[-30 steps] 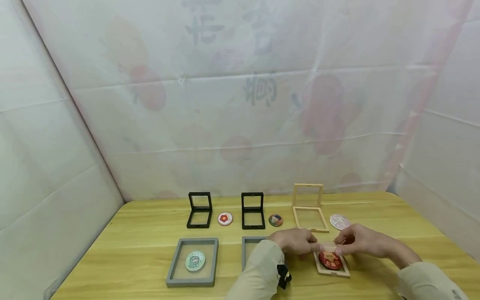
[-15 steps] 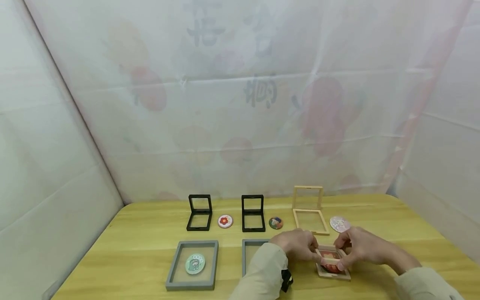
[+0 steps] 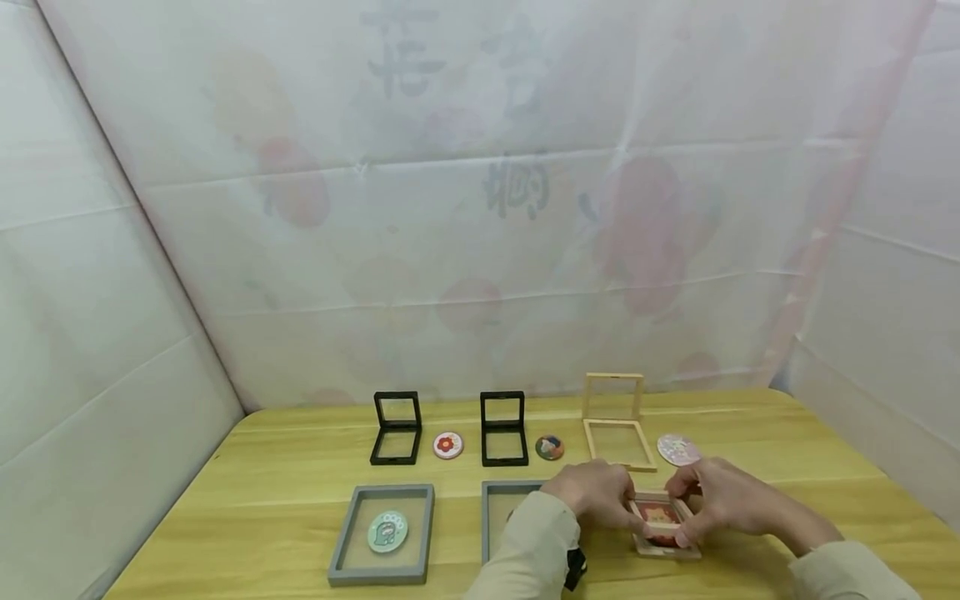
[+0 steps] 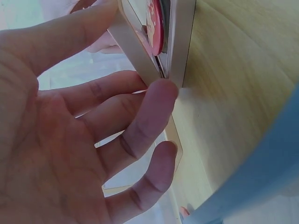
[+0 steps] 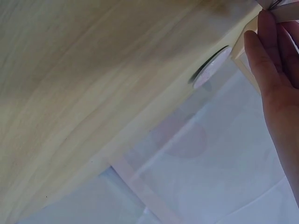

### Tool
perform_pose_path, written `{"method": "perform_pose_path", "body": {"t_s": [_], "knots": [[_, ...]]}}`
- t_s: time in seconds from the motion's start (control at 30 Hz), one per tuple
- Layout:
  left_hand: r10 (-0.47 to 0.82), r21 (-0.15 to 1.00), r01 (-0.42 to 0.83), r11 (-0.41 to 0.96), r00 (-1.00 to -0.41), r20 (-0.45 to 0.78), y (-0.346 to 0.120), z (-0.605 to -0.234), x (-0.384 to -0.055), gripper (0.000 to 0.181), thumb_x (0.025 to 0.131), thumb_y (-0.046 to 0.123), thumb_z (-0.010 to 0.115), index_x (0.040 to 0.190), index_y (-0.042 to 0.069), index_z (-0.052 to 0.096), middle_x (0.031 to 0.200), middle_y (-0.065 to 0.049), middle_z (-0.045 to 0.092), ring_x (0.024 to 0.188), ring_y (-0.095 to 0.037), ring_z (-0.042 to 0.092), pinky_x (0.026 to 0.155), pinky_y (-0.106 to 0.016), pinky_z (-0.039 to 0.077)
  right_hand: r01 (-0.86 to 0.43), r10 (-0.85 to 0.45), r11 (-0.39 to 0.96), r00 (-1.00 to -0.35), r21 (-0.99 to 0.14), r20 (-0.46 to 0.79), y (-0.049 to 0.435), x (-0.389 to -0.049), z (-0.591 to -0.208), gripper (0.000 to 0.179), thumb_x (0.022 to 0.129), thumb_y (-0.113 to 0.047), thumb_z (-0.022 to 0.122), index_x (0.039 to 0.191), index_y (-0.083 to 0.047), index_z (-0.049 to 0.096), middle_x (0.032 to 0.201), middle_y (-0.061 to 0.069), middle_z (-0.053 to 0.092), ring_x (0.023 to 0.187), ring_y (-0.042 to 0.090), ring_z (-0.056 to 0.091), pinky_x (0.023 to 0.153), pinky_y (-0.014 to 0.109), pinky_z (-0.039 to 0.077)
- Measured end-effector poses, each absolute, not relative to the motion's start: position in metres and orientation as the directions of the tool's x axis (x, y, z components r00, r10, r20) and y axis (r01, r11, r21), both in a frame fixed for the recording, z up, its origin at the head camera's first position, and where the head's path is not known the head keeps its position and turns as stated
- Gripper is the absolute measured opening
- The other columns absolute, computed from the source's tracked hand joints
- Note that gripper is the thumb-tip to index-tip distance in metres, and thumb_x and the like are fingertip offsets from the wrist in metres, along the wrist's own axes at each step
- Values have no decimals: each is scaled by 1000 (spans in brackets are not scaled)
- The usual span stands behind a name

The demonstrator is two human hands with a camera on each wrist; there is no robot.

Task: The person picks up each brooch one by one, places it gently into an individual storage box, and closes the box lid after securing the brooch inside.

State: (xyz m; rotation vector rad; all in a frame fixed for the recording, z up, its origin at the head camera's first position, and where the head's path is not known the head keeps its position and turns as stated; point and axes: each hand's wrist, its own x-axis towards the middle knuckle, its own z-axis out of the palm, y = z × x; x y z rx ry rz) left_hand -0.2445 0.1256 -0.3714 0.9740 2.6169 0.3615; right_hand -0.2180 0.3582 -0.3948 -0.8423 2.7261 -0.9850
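In the head view, a small light-wood hinged display frame point(image 3: 666, 553) lies on the table at the right front. A red round badge point(image 4: 157, 32) sits inside it. The frame's lid point(image 4: 133, 44) slants over the badge, part-way down, with a gap at its free edge in the left wrist view. My left hand point(image 3: 595, 495) pinches the lid's left side between thumb and fingers. On the other side, my right hand point(image 3: 726, 502) pinches the lid's right edge. Part of the badge shows through the clear film; my fingers cover the lid's corners.
Behind stand two black open frames point(image 3: 396, 460) point(image 3: 504, 461) and an open wooden frame point(image 3: 621, 467). Among them lie a flower badge point(image 3: 447, 445), a dark multicoloured badge point(image 3: 550, 447) and a pale pink badge point(image 3: 678, 450). Two grey frames point(image 3: 378, 575) point(image 3: 486, 521) lie in front, one holding a green badge point(image 3: 387, 532).
The lid has swung forward and down over the red badge, with both hands following it. The view has shifted slightly. The other frames and badges stay put.
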Motion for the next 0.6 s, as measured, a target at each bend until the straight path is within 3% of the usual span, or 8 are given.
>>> {"method": "perform_pose_path", "body": {"t_s": [0.3, 0.6], "knots": [[649, 317, 577, 753, -732, -209, 130, -370, -240, 28, 83, 49, 82, 74, 26, 69, 73, 18, 59, 66, -2, 52, 59, -24, 44, -482, -530, 642, -841, -597, 109, 360, -215, -401, 32, 68, -23, 92, 91, -19, 70, 88, -14, 65, 79, -1, 52, 65, 23, 45], [642, 327, 569, 754, -744, -186, 129, -372, -241, 31, 80, 49, 84, 72, 24, 68, 70, 16, 58, 63, -4, 52, 57, -24, 43, -474, -512, 661, -852, -582, 112, 358, -216, -401, 34, 66, -23, 92, 92, -19, 70, 92, -14, 65, 81, 1, 52, 68, 23, 45]]}}
